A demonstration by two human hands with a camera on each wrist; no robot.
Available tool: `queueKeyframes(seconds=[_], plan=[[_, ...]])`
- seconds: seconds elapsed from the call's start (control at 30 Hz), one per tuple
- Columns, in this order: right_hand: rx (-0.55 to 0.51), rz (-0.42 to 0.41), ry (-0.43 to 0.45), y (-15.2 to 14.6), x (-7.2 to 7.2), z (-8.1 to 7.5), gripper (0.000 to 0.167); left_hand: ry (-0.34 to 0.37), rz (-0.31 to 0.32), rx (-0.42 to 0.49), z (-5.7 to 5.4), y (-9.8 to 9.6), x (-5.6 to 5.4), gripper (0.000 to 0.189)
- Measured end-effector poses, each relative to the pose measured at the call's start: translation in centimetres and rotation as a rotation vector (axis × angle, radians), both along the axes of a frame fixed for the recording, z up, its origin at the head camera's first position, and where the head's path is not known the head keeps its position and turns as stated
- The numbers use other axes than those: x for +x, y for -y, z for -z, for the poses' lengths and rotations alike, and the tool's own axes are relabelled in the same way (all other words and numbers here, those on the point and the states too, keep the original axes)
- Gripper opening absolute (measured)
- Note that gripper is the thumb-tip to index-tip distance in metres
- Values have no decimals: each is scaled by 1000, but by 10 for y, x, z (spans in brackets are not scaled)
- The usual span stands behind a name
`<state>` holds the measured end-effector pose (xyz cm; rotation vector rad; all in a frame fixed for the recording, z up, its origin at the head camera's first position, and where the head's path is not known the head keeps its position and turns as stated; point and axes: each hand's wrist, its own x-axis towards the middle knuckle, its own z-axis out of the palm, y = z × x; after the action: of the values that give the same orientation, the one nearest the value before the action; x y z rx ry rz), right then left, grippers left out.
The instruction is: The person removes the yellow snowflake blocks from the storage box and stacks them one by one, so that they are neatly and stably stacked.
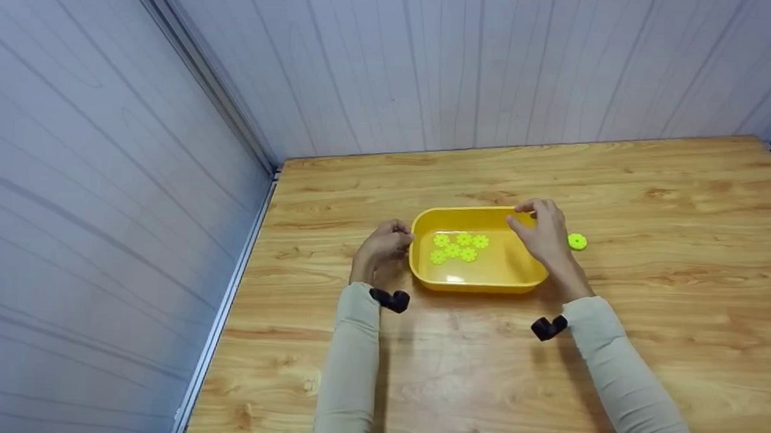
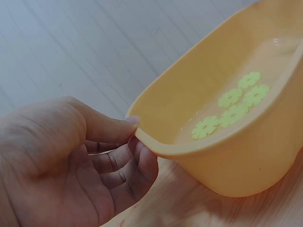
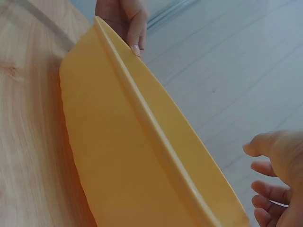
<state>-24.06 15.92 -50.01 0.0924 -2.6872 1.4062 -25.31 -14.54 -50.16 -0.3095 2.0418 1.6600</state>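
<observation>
A yellow plastic basin (image 1: 510, 271) stands on the wooden table with several neon-yellow flower-shaped pieces (image 1: 452, 250) lying flat in its left half. At its left end, my left hand (image 1: 383, 244) pinches the rim between thumb and fingertips, as the left wrist view shows closely at that hand (image 2: 80, 156). Over the basin's right end hovers my right hand (image 1: 546, 235), thumb and fingers apart and loosely bent, with nothing between them. The right wrist view has this hand (image 3: 279, 177) beside the basin's wall (image 3: 113, 137), apart from the rim.
One more flower-shaped piece (image 1: 577, 242) lies on the table just right of the basin, close to my right hand. Pale panelled walls (image 1: 470, 70) rise behind the table (image 1: 682, 268) and along its left side. Black wrist cameras (image 1: 391, 301) jut inward from both sleeves.
</observation>
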Motion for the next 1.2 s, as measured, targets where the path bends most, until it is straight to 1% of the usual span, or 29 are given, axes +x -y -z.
queueKeyframes(seconds=[0.1, 0.3, 0.4, 0.57, 0.67, 0.8, 0.83, 0.97, 1.03, 1.07, 1.2], plan=[[10, -26, -7, 6, 0, 3, 33, -1, 9, -6, 0, 0, 0, 8], [30, -80, 16, 16, -1, 8, 33, -9, 21, 4, 0, 1, 0, 7], [38, -95, 30, 20, -2, 10, 33, -13, 19, 8, 0, 1, 0, 7], [85, -110, 47, 25, -7, 15, 32, -15, 19, 21, -1, 1, 1, 8], [97, -121, 74, 27, -9, 19, 32, -10, 16, 39, 0, 1, 1, 9], [105, -143, 141, 29, -10, 22, 34, -2, 8, 63, 0, 1, 1, 8], [114, -150, 159, 30, -11, 22, 35, 6, 15, 68, -3, 1, 2, 8], [174, -191, 209, 31, -11, 24, 39, 6, 7, 72, -3, 1, 2, 9], [211, -213, 216, 32, -11, 25, 40, 5, 5, 63, -3, 0, 2, 11], [229, -225, 218, 32, -11, 26, 40, -4, -4, 58, 1, 1, 0, 10], [300, -263, 224, 34, -10, 26, 40, -13, -1, 53, 1, 1, 0, 11]])
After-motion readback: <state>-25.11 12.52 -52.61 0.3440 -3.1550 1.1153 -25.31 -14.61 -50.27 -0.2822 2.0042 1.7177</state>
